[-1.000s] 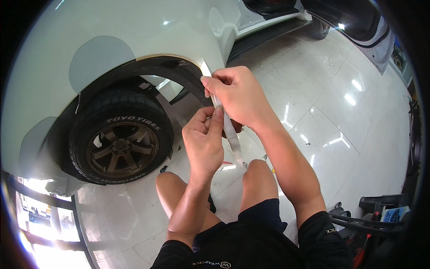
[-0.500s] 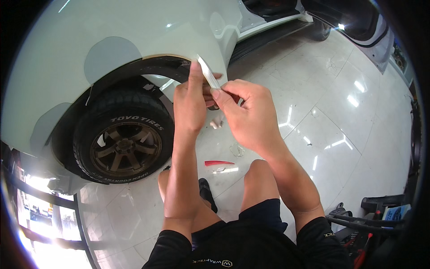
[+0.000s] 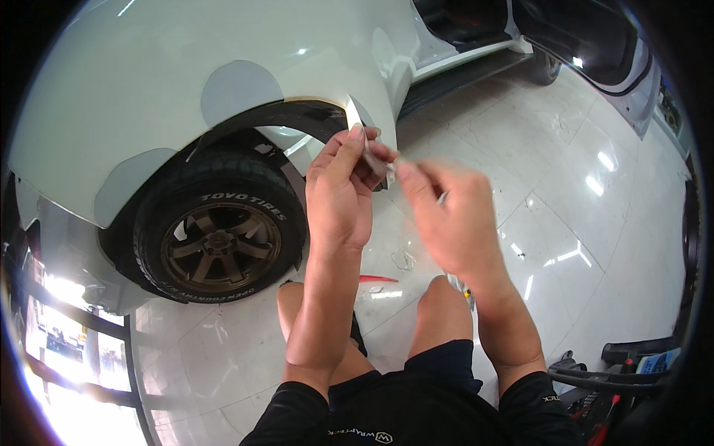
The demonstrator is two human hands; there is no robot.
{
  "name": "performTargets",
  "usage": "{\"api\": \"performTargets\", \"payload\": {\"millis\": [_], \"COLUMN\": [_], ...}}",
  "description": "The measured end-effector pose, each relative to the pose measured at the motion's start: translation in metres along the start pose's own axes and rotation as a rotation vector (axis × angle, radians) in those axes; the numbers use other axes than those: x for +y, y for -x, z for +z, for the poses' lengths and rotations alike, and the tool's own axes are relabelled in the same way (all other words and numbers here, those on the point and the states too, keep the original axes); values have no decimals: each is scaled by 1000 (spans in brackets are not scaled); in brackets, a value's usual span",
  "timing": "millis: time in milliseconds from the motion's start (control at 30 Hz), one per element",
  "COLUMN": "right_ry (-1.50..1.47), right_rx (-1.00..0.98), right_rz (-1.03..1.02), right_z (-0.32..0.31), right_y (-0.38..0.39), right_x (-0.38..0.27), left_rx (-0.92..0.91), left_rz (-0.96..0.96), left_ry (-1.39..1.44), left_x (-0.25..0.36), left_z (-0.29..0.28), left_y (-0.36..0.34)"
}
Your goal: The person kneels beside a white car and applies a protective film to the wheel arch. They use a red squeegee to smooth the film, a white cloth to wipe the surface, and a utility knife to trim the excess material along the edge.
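A thin white strip [image 3: 353,113] with a pointed upper end rises out of my left hand [image 3: 338,186], whose thumb and fingers pinch it. My right hand [image 3: 455,212], smeared by motion, is closed just to the right, its fingertips at the strip's lower end. A bit of white shows at its palm. Both hands are in front of the pale car fender [image 3: 312,59], near the rear end of the wheel arch [image 3: 297,111]. Grey rounded patches [image 3: 239,91] are on the fender by the arch edge.
The black tyre with a bronze rim [image 3: 221,245] stands left of my forearms. On the glossy tiled floor lie a red tapered tool [image 3: 378,279] and a clear scrap [image 3: 402,259]. An open car door [image 3: 595,59] is at the far right; tools [image 3: 595,405] sit lower right.
My right hand has moved right and down, away from the strip's middle. My left hand now grips the strip between thumb and fingers. The view has shifted slightly.
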State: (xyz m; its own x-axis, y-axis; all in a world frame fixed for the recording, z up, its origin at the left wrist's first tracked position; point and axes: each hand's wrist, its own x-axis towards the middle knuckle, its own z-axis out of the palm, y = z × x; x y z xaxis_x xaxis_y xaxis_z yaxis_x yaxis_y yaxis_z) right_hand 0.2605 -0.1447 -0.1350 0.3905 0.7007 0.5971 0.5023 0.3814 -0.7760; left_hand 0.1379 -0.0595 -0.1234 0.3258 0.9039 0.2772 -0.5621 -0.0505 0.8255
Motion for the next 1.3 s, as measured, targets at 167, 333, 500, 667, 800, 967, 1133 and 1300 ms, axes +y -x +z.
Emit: {"api": "performTargets", "payload": {"millis": [167, 333, 500, 667, 800, 967, 1133, 1300], "right_ry": [-258, -486, -357, -469, -446, -496, -502, -467], "right_rx": [-37, -338, -309, -328, -327, -323, -343, -318], "right_rz": [129, 294, 182, 223, 188, 208, 132, -11], "right_z": [-9, 15, 14, 6, 1, -8, -9, -9], "right_y": [-43, -57, -49, -27, -15, -2, 11, 21], "right_x": [18, -15, -22, -35, -37, -43, -42, -44], "left_rx": [2, 38, 93, 60, 60, 12, 7, -49], "left_rz": [62, 130, 128, 191, 198, 160, 135, 246], "left_ry": [-87, -108, -330, -437, -402, -366, -324, -469], "left_x": [-4, -5, 2, 2, -4, 0, 9, 10], "left_z": [7, 11, 5, 13, 13, 19, 19, 7], "left_y": [21, 40, 57, 81, 93, 105, 121, 131]}}
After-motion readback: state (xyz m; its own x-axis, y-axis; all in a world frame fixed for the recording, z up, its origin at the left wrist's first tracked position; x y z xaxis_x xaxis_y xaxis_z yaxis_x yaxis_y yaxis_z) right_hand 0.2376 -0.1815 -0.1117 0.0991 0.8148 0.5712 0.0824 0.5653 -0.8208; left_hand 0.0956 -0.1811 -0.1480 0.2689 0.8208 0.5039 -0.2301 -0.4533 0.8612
